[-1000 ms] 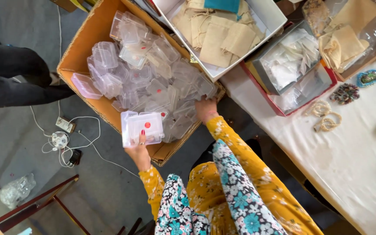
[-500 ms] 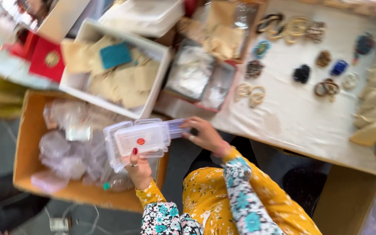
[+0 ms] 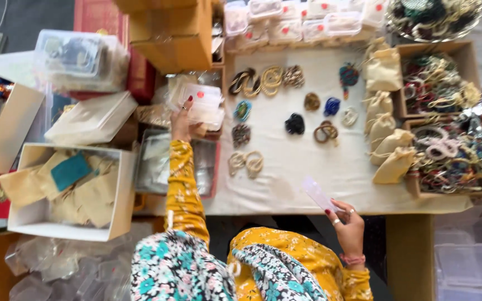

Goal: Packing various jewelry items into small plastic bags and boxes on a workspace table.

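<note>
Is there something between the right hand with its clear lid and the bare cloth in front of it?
Nothing visible: the right hand holds the clear lid over bare white cloth; nearest, the beige bracelets lie aside.

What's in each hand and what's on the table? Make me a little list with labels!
left hand: the left hand holds a stack of clear plastic boxes with red dots
right hand: the right hand holds one clear flat lid or box; I cannot tell which
table: a white cloth with small bunches of bracelets on it
beside the bracelets: tan cloth pouches
far right: open boxes heaped with bangles
left side: a white box of tan envelopes
</note>
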